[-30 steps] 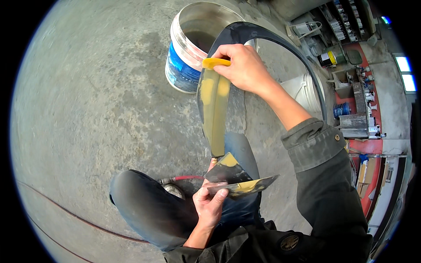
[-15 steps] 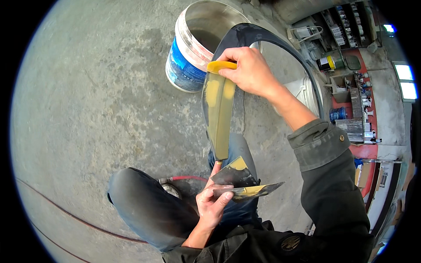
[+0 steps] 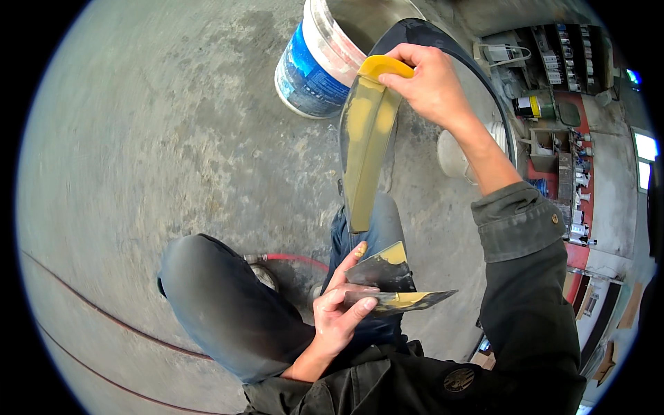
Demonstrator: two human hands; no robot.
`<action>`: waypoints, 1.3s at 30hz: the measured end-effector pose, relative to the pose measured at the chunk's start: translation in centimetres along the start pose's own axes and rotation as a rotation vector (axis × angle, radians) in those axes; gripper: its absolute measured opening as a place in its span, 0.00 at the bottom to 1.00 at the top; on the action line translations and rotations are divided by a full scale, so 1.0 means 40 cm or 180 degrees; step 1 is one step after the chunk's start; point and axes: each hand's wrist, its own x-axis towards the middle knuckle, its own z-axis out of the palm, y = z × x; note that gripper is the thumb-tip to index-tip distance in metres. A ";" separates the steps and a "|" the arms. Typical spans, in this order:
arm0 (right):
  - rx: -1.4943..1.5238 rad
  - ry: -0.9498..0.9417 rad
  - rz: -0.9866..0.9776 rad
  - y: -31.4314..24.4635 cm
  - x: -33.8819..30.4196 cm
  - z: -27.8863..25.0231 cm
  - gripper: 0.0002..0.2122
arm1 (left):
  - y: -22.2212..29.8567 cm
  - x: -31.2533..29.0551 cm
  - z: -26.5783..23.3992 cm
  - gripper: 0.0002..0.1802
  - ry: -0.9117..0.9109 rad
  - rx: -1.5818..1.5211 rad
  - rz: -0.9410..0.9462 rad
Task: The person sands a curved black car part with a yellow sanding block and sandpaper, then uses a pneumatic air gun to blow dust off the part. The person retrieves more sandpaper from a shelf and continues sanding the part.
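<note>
My right hand (image 3: 432, 83) pinches a yellow spreader (image 3: 382, 66) at the upper end of a putty-coated strip (image 3: 363, 173). That strip belongs to a black curved panel (image 3: 415, 34), which arches up over a bucket and away to the right. Patches of lighter yellow putty lie near the top of the strip. Below it, my left hand (image 3: 335, 318) grips two dark flat putty knives, an upper one (image 3: 379, 275) and a lower one (image 3: 432, 301), both smeared with yellow putty. Putty also marks the left index fingertip, just under the strip's lower end.
A white and blue bucket (image 3: 315, 69) stands beyond the panel, and a second pale bucket (image 3: 453, 155) sits under my right forearm. A red hose (image 3: 294, 259) runs by my legs. Shelves with cans (image 3: 560, 59) line the right side.
The spreader has moved up along the strip with my right hand. My left index fingertip, earlier at the strip's lower end, is now slightly apart from it. The whole view has shifted.
</note>
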 end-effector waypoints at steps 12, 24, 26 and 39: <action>0.0049 -0.0108 0.0078 -0.005 0.005 -0.008 0.10 | 0.006 0.010 0.002 0.07 -0.0009 0.0089 0.0208; 0.0158 -0.0172 0.0176 -0.008 0.015 -0.021 0.09 | 0.003 0.011 0.006 0.07 0.0162 -0.0105 0.0022; 0.0133 -0.0143 0.0231 -0.007 0.021 -0.030 0.09 | -0.002 0.013 0.009 0.07 0.0161 -0.0087 0.0023; -0.0176 0.0051 0.0079 -0.014 0.019 -0.011 0.09 | 0.001 0.012 0.012 0.07 0.0185 -0.0142 -0.0064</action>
